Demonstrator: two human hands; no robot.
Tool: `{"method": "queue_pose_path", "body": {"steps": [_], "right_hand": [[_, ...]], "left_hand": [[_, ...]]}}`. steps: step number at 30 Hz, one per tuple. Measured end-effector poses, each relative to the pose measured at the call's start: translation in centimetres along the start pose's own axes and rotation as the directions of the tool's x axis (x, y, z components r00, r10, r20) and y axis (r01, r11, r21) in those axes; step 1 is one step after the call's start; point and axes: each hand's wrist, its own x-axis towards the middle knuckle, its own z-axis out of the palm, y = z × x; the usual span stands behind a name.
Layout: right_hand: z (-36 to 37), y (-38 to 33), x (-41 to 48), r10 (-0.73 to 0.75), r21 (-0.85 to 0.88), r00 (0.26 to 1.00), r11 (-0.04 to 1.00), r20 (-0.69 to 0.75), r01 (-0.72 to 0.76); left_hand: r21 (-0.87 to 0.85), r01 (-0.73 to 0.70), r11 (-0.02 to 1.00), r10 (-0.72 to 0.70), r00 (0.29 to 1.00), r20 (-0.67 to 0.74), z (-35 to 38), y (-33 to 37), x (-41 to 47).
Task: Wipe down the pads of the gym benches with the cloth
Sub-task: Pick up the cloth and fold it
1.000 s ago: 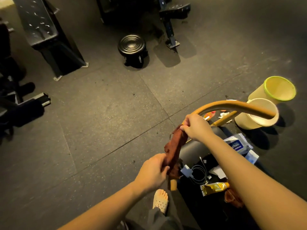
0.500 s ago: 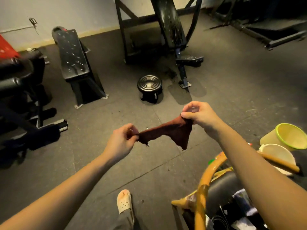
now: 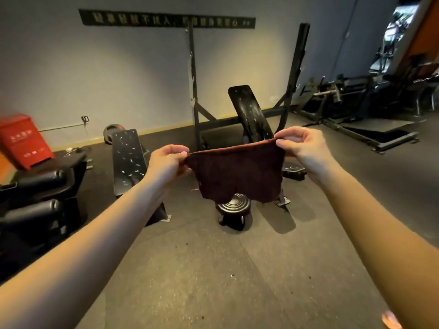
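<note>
A dark brown cloth (image 3: 237,172) hangs spread flat in front of me at chest height. My left hand (image 3: 166,162) pinches its upper left corner and my right hand (image 3: 301,148) pinches its upper right corner, both arms stretched forward. Behind the cloth stands an incline bench with a speckled black pad (image 3: 249,112) inside a tall black rack. A flat bench with a speckled black pad (image 3: 128,157) lies to the left, just beyond my left hand.
A round black stool (image 3: 234,207) sits on the floor under the cloth. Black padded machines (image 3: 35,186) crowd the left edge, with a red box (image 3: 22,141) behind them. More black equipment (image 3: 356,100) lines the right wall. Grey rubber floor (image 3: 213,269) stretches ahead.
The view has lifted from the floor to the wall. Both hands raised the cloth and pulled it from a bunched strip into a flat spread sheet. The cart and buckets have left the frame.
</note>
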Motion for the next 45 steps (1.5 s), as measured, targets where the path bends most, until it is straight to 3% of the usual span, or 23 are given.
{"method": "queue_pose_path", "body": {"steps": [3, 7, 9, 12, 15, 17, 20, 26, 30, 34, 37, 39, 41, 43, 45], "right_hand": [[1.7, -0.7, 4.5, -0.067, -0.002, 0.998, 0.998, -0.012, 0.067], [2.3, -0.4, 11.6, -0.127, -0.042, 0.988, 0.991, -0.082, 0.124], [1.8, 0.3, 15.4, -0.106, -0.047, 0.993, 0.994, -0.058, 0.103], [0.4, 1.7, 20.4, -0.094, -0.037, 0.995, 0.995, 0.045, 0.096], [-1.3, 3.0, 25.6, -0.218, -0.161, 0.971, 0.959, 0.101, 0.232], [-2.4, 3.8, 29.2, -0.293, -0.260, 0.949, 0.913, 0.115, 0.314], [-4.1, 5.3, 34.4, -0.301, -0.311, 0.945, 0.893, 0.124, 0.325], [-6.7, 9.0, 42.7, 0.014, -0.343, 0.974, 0.937, 0.226, 0.066], [-7.5, 11.5, 46.7, 0.167, -0.358, 0.921, 0.933, 0.351, -0.033], [-6.4, 16.4, 51.0, 0.240, -0.564, 0.887, 0.825, 0.394, 0.027], [-4.5, 21.6, 55.0, 0.338, -0.496, 0.871, 0.859, 0.358, -0.129], [-2.2, 26.0, 57.5, 0.429, -0.345, 0.866, 0.878, 0.257, -0.333], [0.6, 30.5, 59.8, 0.542, -0.266, 0.834, 0.823, 0.103, -0.502], [3.2, 34.2, 61.7, 0.576, -0.305, 0.817, 0.773, -0.029, -0.556], [5.3, 36.5, 63.2, 0.559, -0.327, 0.818, 0.754, -0.135, -0.569]], "left_hand": [[0.050, -0.104, 0.993, 0.108, 0.991, -0.082, 0.0, 2.1, 4.4], [-0.168, 0.117, 0.979, -0.125, 0.991, -0.039, 1.7, 4.5, 10.9], [-0.173, 0.193, 0.966, -0.191, 0.981, 0.027, 2.8, 5.3, 13.8], [-0.133, 0.168, 0.977, -0.159, 0.985, 0.073, 5.0, 6.4, 17.7], [-0.090, 0.116, 0.989, -0.109, 0.991, 0.078, 7.8, 7.5, 21.8], [0.000, 0.063, 0.998, -0.063, 0.995, 0.077, 9.9, 7.9, 24.9], [0.220, 0.035, 0.975, -0.065, 0.989, 0.130, 12.7, 8.1, 29.5], [0.612, -0.013, 0.791, -0.261, 0.897, 0.356, 17.6, 8.2, 38.7], [0.712, -0.176, 0.680, -0.198, 0.891, 0.408, 20.8, 6.2, 45.3], [0.693, -0.241, 0.679, -0.279, 0.789, 0.547, 21.5, 2.9, 54.1], [0.599, -0.235, 0.765, -0.295, 0.699, 0.651, 22.1, -2.5, 61.4], [0.500, -0.141, 0.854, -0.255, 0.725, 0.640, 23.3, -7.3, 65.8], [0.409, 0.009, 0.912, -0.245, 0.814, 0.527, 24.9, -11.6, 69.4], [0.419, 0.036, 0.907, -0.216, 0.895, 0.391, 26.5, -15.1, 72.4], [0.466, 0.006, 0.885, -0.175, 0.931, 0.320, 28.2, -17.3, 74.7]]}}
